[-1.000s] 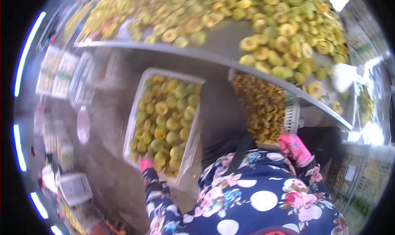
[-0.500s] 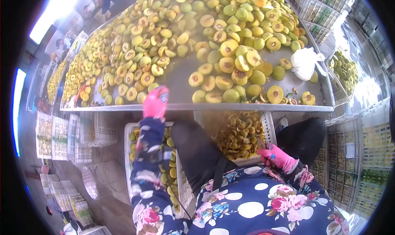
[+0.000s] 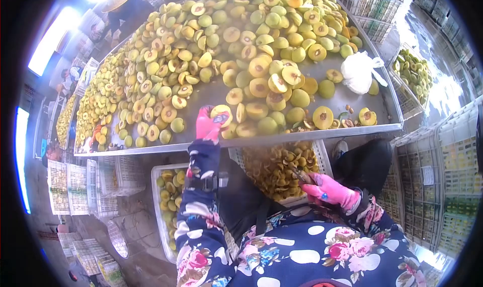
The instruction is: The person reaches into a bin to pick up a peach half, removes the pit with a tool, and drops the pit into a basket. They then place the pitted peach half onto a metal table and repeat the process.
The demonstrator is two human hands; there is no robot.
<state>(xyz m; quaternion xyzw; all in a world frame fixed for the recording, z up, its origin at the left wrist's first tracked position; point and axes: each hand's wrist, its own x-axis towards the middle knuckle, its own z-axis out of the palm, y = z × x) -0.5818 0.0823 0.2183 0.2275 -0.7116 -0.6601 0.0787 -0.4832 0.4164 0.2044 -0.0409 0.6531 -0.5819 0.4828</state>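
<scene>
A left-hand grip [image 3: 210, 121] clenched around a cut fruit [image 3: 220, 110], just inside the near edge of the tabletop [image 3: 352, 131], could lose it if the flesh proves slick, while the right-hand grip [image 3: 327, 190], clasping a dark tool [image 3: 301, 175] over a crate [image 3: 323, 156], might drop it by slackening.

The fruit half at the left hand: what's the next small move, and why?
Probably firm the grip and lift the fruit half toward the right hand: the left hand has fingers on it, and the right holds a small tool.
</scene>
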